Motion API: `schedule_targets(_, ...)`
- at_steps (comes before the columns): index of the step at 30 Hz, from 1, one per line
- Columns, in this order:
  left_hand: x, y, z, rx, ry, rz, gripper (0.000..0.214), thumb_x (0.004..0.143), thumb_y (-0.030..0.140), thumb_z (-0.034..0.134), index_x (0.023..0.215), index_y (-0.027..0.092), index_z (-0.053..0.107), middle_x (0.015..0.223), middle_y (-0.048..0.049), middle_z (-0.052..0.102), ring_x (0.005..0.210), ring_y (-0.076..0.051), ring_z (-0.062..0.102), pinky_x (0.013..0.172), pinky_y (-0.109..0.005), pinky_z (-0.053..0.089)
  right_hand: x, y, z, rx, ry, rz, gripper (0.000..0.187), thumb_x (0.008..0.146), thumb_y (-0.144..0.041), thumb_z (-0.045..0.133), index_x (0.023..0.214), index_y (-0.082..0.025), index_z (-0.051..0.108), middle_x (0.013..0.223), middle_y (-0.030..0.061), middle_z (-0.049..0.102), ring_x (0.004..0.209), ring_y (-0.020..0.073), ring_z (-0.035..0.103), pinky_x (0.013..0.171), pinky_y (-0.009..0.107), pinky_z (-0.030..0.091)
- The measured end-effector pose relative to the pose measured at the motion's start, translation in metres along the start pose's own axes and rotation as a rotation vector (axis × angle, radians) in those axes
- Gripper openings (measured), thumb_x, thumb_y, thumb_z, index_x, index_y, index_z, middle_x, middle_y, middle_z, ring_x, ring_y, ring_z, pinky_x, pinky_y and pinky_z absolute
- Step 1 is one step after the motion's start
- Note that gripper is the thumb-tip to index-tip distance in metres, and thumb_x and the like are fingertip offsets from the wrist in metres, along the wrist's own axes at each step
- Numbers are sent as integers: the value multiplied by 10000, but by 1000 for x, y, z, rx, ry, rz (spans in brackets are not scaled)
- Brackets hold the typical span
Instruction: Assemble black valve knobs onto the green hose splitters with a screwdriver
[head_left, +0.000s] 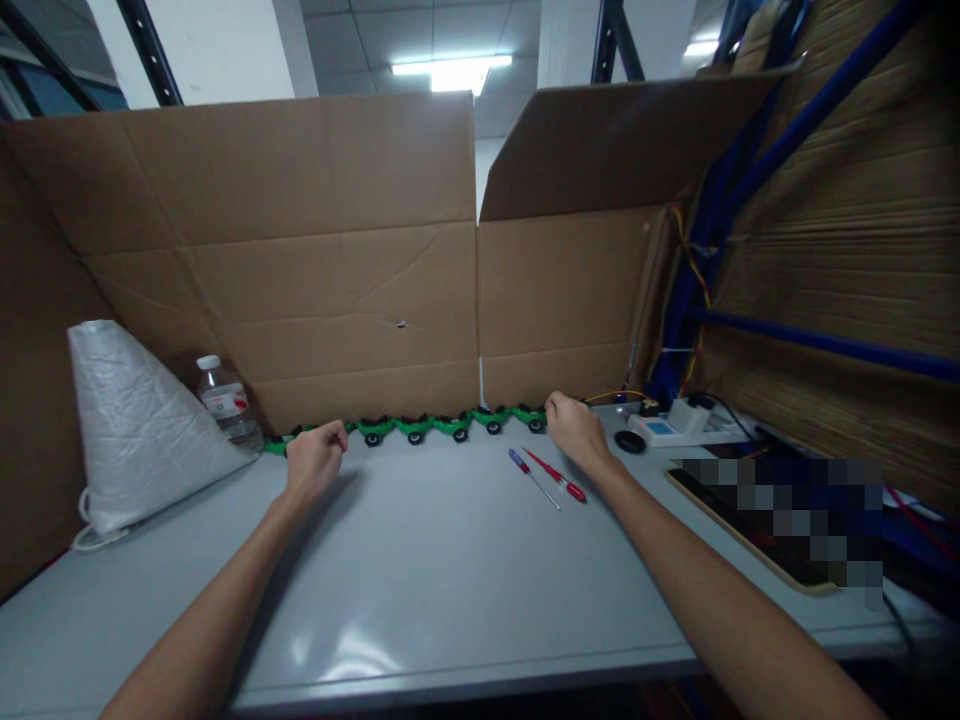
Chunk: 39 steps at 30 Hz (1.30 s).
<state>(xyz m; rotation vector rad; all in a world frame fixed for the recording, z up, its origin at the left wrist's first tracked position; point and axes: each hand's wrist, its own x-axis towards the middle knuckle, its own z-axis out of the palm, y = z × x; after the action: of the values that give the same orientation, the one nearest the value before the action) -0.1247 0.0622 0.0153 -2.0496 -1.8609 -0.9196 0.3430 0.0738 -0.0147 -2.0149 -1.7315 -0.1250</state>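
Note:
A row of several small green toy cars [433, 426] with black wheels stands along the back of the grey table [420, 580], against the cardboard wall. My left hand [315, 455] is curled closed at the left end of the row, touching the cars there. My right hand [574, 425] rests with bent fingers at the right end of the row, by the last green car [531, 415]. Whether either hand grips a car is hidden by the fingers.
A red screwdriver [556, 475] and a blue one [531, 477] lie near my right hand. A white bag [135, 425] and a water bottle [227, 403] stand at the left. A white device [664, 428], a power strip [694, 412], cables and a dark board [757, 535] are at the right. Cardboard walls [330, 300] enclose the back.

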Motion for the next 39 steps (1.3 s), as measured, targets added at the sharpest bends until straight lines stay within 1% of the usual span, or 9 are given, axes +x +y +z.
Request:
schedule_targets(4,-3,0,2,2,20,5,209,779,111,510,720,227,674,718,-30,715,708,-226,626,647,-298,314,-1,8,-2,-51,72,65,370,1074,-253,373,1318,-150,631,1302,235,614,1165,342,618,902,399,467)
schedule_targets(7,-4,-2,3,-12,58,15,211,803,113,519,799,228,695,796,-41,727,759,-235,632,678,-303,355,-3,14,1,-86,69,90,354,1036,-260,478,1338,-142,623,1340,271,556,1255,405,548,921,452,482)
schedule_targets(14,1,-8,6,-60,198,197,320,808,4,477,927,210,691,1004,-100,669,996,-293,572,888,-381,445,-1,24,13,-106,-9,142,332,1002,-192,512,1318,-121,589,1253,254,599,1110,358,669,866,443,533)
schedule_targets(20,4,-10,9,-109,248,184,399,735,-54,469,947,207,683,1191,-123,557,1188,-305,528,1017,-441,454,1,25,12,-139,33,198,340,992,-83,415,1305,-60,544,1226,299,603,1074,372,696,828,437,543)
schedule_targets(25,4,-9,8,-143,238,187,306,715,-51,457,795,205,605,1103,-105,589,1136,-289,537,992,-426,444,-1,23,-2,-155,119,185,330,1007,-167,472,1315,-59,514,1267,316,582,1165,402,624,890,454,519)
schedule_targets(28,3,-6,4,-178,238,153,256,726,-28,456,720,217,529,965,-92,590,1029,-287,529,932,-413,424,-2,19,-18,-147,255,123,301,1015,-214,476,1278,-75,521,1272,302,578,1196,408,570,937,468,493)
schedule_targets(31,0,-2,-1,-304,193,51,220,743,12,463,699,227,480,838,-64,555,931,-270,515,894,-396,407,-3,9,-33,-79,377,55,272,1039,-230,420,1244,-87,528,1254,286,580,1194,401,542,996,482,450)
schedule_targets(34,-1,2,0,-383,100,22,176,752,54,470,713,221,510,772,-38,566,826,-235,534,817,-358,423,-8,-10,-39,100,415,-98,239,1047,-248,433,1234,-137,532,1266,236,578,1210,365,528,1064,453,412)
schedule_targets(39,-10,33,7,-555,-252,91,137,854,201,524,812,184,653,813,-43,706,755,-195,642,661,-283,456,-38,-61,-29,453,381,-383,144,1061,-309,476,1148,-213,541,1135,137,584,1070,297,595,942,405,497)
